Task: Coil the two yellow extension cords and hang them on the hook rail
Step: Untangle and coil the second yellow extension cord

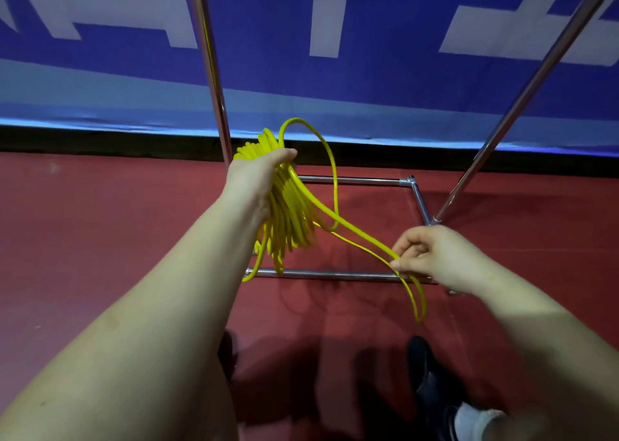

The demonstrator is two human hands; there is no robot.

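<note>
Gripping the coiled yellow cord (288, 202), left hand (254, 179) outstretched; right hand (432, 256) fingers pinch its loose strand.

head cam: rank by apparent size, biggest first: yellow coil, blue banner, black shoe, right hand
1. blue banner, spans the whole width.
2. yellow coil, gripped in the left hand.
3. right hand and black shoe: look alike; the shoe is partly cut off and at a different depth, so unranked.

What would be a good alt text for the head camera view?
A left hand holds a coiled yellow cord while the right hand pinches its loose loop, above a red floor and a metal rack base.
</note>
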